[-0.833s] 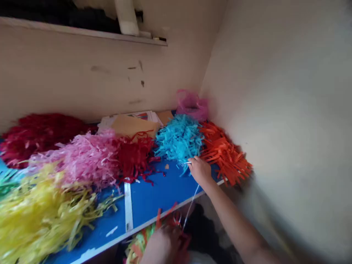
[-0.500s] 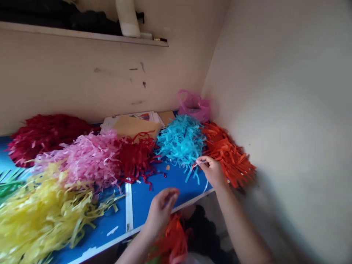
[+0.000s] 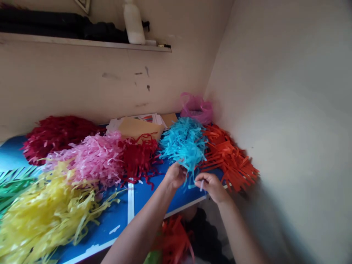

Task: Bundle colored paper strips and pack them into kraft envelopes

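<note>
My left hand (image 3: 175, 175) reaches to the front edge of a pile of light-blue paper fringe (image 3: 184, 141), its fingers closed on the lower strips. Their tips are partly hidden. To its right, my right hand (image 3: 212, 186) is pinched around a thin whitish string (image 3: 202, 185), a short piece of which shows below the fingers. Orange paper fringe (image 3: 228, 157) lies just beyond the right hand. More orange-red fringe (image 3: 176, 236) hangs below the table's front edge, close to my body, with a bit of green beside it.
On the blue table (image 3: 145, 201) lie piles of yellow fringe (image 3: 49, 209), pink fringe (image 3: 93, 157), dark red fringe (image 3: 60, 135) and green fringe (image 3: 13, 187). A brown envelope (image 3: 140, 128) and a pink plastic bag (image 3: 202, 110) sit at the back. Above is a shelf (image 3: 90, 43) with a white bottle (image 3: 134, 24).
My left hand has risen from the orange-red fringe below the table edge to the blue fringe. My right hand has drawn slightly back toward me, still holding the string.
</note>
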`<act>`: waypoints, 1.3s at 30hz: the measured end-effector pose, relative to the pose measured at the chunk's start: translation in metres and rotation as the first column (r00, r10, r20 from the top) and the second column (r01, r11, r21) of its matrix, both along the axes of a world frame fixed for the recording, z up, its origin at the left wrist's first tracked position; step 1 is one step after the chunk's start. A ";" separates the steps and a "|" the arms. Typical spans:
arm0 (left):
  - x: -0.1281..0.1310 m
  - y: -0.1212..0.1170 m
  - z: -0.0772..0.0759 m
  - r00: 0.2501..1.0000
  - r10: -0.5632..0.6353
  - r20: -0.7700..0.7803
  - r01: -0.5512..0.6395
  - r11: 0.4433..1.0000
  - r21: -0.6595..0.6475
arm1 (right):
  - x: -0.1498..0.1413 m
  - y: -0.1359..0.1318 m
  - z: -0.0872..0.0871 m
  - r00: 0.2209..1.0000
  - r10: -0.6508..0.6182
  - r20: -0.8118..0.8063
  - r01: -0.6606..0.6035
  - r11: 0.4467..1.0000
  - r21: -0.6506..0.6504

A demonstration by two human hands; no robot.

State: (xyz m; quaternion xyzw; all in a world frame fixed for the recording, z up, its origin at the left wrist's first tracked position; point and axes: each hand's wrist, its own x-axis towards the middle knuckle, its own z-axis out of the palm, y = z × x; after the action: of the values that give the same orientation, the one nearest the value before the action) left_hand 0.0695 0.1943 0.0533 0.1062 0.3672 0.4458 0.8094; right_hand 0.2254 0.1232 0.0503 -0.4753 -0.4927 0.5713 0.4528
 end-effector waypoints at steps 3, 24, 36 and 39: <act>-0.026 -0.014 0.010 0.968 0.068 -0.241 -0.007 0.970 0.244 | 0.009 -0.011 0.000 0.995 -0.037 0.089 0.038 0.999 -0.011; -0.152 -0.182 0.025 0.308 0.802 -0.511 0.790 0.083 0.607 | -0.076 -0.037 0.053 0.936 0.346 -0.068 -0.345 0.938 0.023; -0.148 -0.183 0.049 0.486 0.543 -0.685 0.325 0.615 0.718 | -0.102 -0.070 0.059 0.748 -0.071 0.660 -0.350 0.804 0.482; -0.118 -0.185 0.036 0.473 0.551 -0.688 0.160 0.714 0.682 | -0.118 -0.078 0.056 0.903 -0.025 0.428 -0.142 0.924 0.354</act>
State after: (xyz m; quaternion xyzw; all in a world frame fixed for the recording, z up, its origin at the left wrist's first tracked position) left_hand -0.0485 0.0094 0.0893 0.5480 0.5435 0.5274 0.3552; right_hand 0.1073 0.0456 0.1065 -0.4768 -0.6940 0.3623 0.3997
